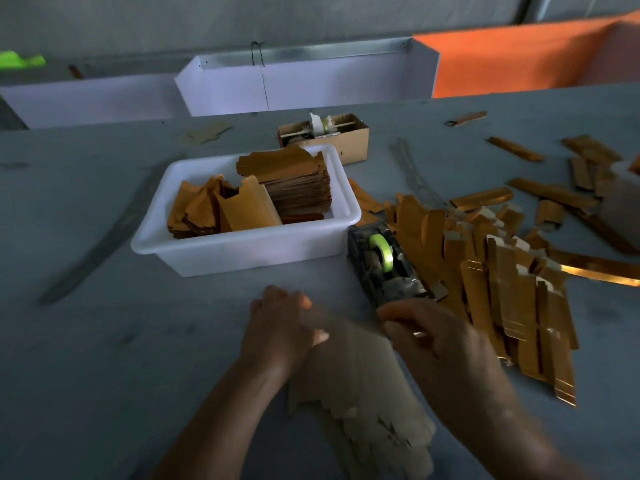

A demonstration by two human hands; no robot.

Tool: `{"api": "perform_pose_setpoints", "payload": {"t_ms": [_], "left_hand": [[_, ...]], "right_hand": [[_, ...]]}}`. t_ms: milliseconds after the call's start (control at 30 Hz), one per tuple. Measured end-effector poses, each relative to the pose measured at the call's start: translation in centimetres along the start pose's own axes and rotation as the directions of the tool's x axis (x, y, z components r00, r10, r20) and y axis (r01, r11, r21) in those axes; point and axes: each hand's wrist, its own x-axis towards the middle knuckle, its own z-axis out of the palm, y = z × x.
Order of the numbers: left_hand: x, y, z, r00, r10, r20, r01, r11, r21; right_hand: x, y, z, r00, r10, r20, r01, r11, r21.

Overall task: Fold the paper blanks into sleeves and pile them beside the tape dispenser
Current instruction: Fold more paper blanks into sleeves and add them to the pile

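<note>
A blurred pale paper blank (360, 382) lies between my hands near the table's front edge, its plain back facing up. My left hand (280, 327) grips its upper left edge with curled fingers. My right hand (429, 334) pinches the upper right corner, close to the front end of the dark tape dispenser (384, 268) with a green roll. A pile of folded gold sleeves (491, 271) lies right of the dispenser. A white tub (242, 251) holds stacked gold blanks (287, 181).
A small cardboard box (346, 136) with tape rolls stands behind the tub. Loose gold strips (554, 192) are scattered at the far right beside another white container (623, 195). White and orange partitions (311, 84) line the back edge. Bare grey tabletop stretches to the left.
</note>
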Motion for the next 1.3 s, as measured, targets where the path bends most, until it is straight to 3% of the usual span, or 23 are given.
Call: {"api": "perform_pose_setpoints", "payload": {"t_ms": [167,267,467,567,667,767,867,933,1100,1300], "left_hand": [[0.8,-0.1,0.0,0.994,-0.071,0.079,0.081,0.989,-0.126],[1.1,0.2,-0.2,0.997,-0.034,0.064,0.037,0.998,-0.044],[1.4,0.0,-0.6,0.999,-0.010,0.047,0.013,0.998,-0.066],[1.4,-0.5,-1.0,0.999,-0.022,0.030,0.030,0.961,-0.275],[0.9,-0.9,-2.1,0.995,-0.037,0.092,0.082,0.832,-0.548],[0.0,-0.6,-3.4,0.985,0.020,0.173,0.119,0.645,-0.755],[-0.8,-0.2,-3.9,0.976,0.016,0.218,0.197,0.374,-0.906],[-1.5,0.1,-3.3,0.967,0.027,0.252,0.234,0.291,-0.928],[-3.5,0.6,-1.1,0.963,0.023,0.270,0.247,0.338,-0.908],[-4.4,2.1,-0.3,0.994,-0.102,0.043,0.083,0.424,-0.902]], "right_hand": [[-0.7,0.1,1.2,0.985,0.059,0.163,-0.056,0.998,-0.023],[-1.2,0.0,2.2,0.959,0.122,0.254,-0.104,0.991,-0.086],[-1.1,-0.3,3.5,0.965,0.109,0.238,-0.092,0.993,-0.079],[-1.0,0.0,4.0,0.962,0.164,0.218,-0.155,0.986,-0.058],[-0.8,0.3,4.1,0.942,0.258,0.214,-0.258,0.966,-0.029],[-0.5,0.5,3.8,0.903,0.386,0.188,-0.411,0.904,0.117],[-0.4,0.2,3.7,0.853,0.454,0.257,-0.522,0.738,0.427],[-0.5,-0.2,3.7,0.836,0.451,0.313,-0.543,0.597,0.590],[-0.5,-0.2,3.7,0.851,0.419,0.317,-0.515,0.547,0.660],[-0.5,-0.2,3.4,0.852,0.404,0.332,-0.518,0.563,0.645]]}}
